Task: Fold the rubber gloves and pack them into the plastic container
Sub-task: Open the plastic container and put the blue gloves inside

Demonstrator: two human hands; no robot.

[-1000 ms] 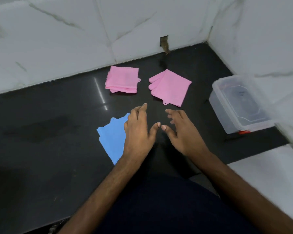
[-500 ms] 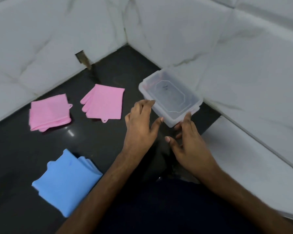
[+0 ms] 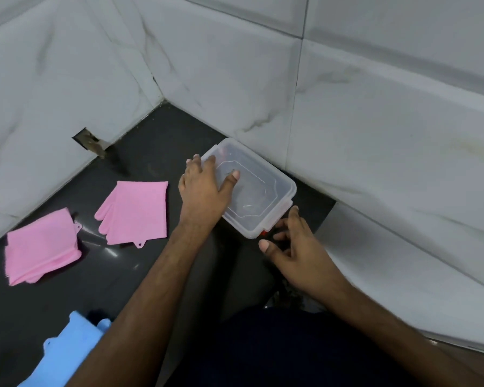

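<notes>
I see the left hand point(image 3: 204, 188) flat on the lid of the plastic box point(image 3: 274, 188), fingers spread. Right hand point(image 3: 294, 250) hovers loose at its near corner (red latch there). Box sits far right by the wall; pink gloves point(image 3: 136, 212) and a blue one point(image 3: 70, 356) lie left.

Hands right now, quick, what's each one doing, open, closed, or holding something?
Left hand: open, fingers spread flat on the lid of the plastic container.
Right hand: open, fingers loosely spread at the container's near corner, gripping nothing.
</notes>
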